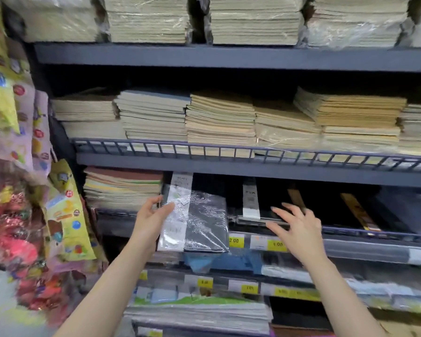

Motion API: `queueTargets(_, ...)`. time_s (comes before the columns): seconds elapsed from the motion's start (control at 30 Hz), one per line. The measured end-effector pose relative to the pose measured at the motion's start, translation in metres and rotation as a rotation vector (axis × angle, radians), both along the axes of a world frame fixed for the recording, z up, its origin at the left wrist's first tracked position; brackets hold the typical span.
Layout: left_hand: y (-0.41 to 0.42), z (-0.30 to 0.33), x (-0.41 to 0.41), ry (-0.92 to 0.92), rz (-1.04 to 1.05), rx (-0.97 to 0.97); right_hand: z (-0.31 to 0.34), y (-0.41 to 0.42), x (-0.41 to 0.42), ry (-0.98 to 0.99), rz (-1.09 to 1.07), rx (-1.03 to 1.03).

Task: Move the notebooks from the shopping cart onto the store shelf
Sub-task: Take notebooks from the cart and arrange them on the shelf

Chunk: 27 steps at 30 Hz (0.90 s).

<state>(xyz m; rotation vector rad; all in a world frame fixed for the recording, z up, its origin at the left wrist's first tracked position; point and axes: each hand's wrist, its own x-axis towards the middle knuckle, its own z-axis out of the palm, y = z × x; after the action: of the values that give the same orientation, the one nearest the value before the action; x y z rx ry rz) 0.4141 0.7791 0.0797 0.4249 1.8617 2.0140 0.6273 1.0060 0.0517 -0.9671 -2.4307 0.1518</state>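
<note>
A black notebook in clear plastic wrap with a white label band (pixel 199 220) leans upright at the front of the third shelf (pixel 350 233), its lower edge hanging over the rail. My left hand (pixel 153 215) grips its left edge, thumb on the front. My right hand (pixel 294 224) is spread open to the right, fingertips touching a flat black wrapped notebook (pixel 250 216) lying on the same shelf. The shopping cart is out of view.
Stacks of beige and brown exercise books (pixel 219 117) fill the shelves above, and one stack (pixel 122 188) sits left of the held notebook. Yellow price tags (pixel 276 244) line the shelf edge. Hanging colourful packets (pixel 17 166) crowd the left. More wrapped stationery (pixel 197 310) lies below.
</note>
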Motion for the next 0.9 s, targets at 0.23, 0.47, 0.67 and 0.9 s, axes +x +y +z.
queueTargets(0.23, 0.007, -0.025, -0.011, -0.015, -0.008, 0.089, -0.020, 0.002, -0.024, -0.067, 0.084, 0.258)
queueTargets(0.47, 0.011, -0.019, -0.015, -0.049, -0.070, 0.139, -0.017, 0.001, -0.027, -0.120, 0.112, 0.067)
queueTargets(0.67, 0.009, -0.020, -0.008, -0.122, -0.117, 0.173, -0.006, -0.054, -0.014, 0.424, 0.305, -0.289)
queueTargets(0.9, 0.014, -0.018, 0.008, -0.152, -0.174, 0.132, -0.011, -0.112, -0.014, 0.560, 0.494, -0.804)
